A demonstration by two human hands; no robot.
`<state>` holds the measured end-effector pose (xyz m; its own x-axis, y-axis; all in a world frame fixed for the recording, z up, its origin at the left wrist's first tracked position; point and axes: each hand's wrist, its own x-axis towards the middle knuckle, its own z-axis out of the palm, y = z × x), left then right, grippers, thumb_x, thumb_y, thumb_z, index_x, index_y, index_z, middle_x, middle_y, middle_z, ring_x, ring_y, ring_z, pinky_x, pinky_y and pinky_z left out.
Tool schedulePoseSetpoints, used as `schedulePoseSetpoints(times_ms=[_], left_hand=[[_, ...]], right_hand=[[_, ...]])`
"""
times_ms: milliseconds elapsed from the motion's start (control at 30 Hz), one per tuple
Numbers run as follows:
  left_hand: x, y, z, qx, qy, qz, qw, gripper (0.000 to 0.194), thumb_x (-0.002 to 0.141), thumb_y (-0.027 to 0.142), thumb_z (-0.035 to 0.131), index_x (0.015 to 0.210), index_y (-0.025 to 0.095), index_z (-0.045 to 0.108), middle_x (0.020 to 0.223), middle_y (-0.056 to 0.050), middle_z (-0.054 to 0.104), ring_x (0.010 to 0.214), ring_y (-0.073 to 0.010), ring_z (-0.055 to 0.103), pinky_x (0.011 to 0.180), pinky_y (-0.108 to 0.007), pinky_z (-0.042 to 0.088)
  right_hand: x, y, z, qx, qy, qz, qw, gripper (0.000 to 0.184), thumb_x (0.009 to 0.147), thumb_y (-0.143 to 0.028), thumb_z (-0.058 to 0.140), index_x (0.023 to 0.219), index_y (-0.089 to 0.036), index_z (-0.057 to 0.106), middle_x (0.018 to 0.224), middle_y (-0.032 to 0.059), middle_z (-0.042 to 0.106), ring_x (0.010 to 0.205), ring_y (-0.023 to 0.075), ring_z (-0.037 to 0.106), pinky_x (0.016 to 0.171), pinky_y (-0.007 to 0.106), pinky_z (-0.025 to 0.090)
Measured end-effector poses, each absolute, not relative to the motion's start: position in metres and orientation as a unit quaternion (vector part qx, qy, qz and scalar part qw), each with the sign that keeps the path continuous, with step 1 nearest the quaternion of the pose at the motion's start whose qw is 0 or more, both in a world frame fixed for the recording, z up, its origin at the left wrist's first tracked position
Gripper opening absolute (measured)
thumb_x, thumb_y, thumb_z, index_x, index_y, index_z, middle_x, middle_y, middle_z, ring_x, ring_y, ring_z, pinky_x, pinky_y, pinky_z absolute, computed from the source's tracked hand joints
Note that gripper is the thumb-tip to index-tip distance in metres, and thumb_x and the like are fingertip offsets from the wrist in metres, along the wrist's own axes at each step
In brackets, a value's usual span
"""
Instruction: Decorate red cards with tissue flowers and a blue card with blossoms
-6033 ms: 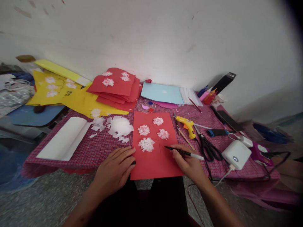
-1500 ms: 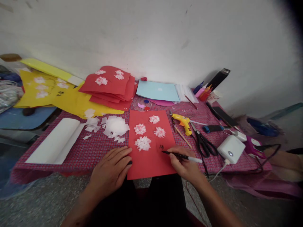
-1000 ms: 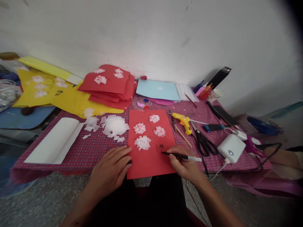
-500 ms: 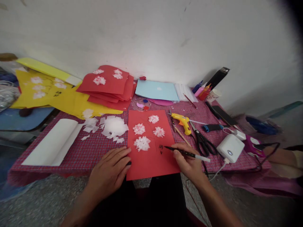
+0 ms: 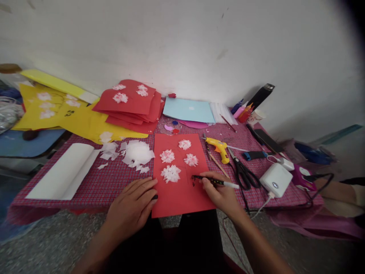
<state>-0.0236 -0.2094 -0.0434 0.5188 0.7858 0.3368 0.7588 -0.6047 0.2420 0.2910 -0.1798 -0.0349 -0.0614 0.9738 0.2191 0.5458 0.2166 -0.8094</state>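
Pen (image 5: 218, 182) clamped in right hand (image 5: 219, 194) over red sheet (image 5: 179, 198); left hand (image 5: 131, 203) at sheet's edge, grip unclear.

Over the near part of the red paper (image 5: 176, 198) we can pass; rightward, glue gun (image 5: 219, 146) and scissors (image 5: 238, 165) obstruct us.

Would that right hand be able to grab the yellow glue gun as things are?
Probably yes: the yellow glue gun lies close beyond the right hand, with nothing seen lying over it. The black pen it holds would likely have to go down first.
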Motion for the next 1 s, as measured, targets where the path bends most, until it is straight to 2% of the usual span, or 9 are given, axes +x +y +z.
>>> schedulePoseSetpoints(times_ms=[367, 700, 1000], left_hand=[[-0.024, -0.209, -0.042, 0.870, 0.442, 0.215, 0.036, 0.022, 0.090, 0.026, 0.055, 0.109, 0.024, 0.066, 0.135, -0.005, 0.060, 0.127, -0.0253, 0.054, 0.106, -0.047, 0.046], [-0.024, -0.209, -0.043, 0.871, 0.446, 0.202, 0.040, 0.022, 0.090, 0.026, 0.056, 0.109, 0.024, 0.066, 0.137, -0.004, 0.059, 0.129, -0.0252, 0.052, 0.108, -0.047, 0.045], [-0.024, -0.209, -0.041, 0.874, 0.438, 0.210, 0.037, 0.022, 0.090, 0.025, 0.055, 0.109, 0.023, 0.065, 0.136, -0.005, 0.059, 0.128, -0.0255, 0.053, 0.106, -0.047, 0.046]], right_hand=[[0.288, -0.180, -0.025, -0.516, -0.729, 0.228, 0.387, 0.015, 0.087, -0.024, 0.059, 0.094, -0.022, 0.071, 0.083, 0.0048, 0.074, 0.075, 0.0198, 0.069, 0.069, 0.032, 0.055], [0.291, -0.179, -0.037, -0.549, -0.697, 0.233, 0.398, 0.014, 0.089, -0.028, 0.059, 0.095, -0.021, 0.069, 0.086, 0.0058, 0.074, 0.077, 0.0207, 0.069, 0.068, 0.032, 0.055], [0.290, -0.179, -0.029, -0.524, -0.722, 0.229, 0.389, 0.013, 0.087, -0.023, 0.059, 0.095, -0.021, 0.070, 0.084, 0.0045, 0.073, 0.075, 0.0196, 0.069, 0.069, 0.032, 0.055]])
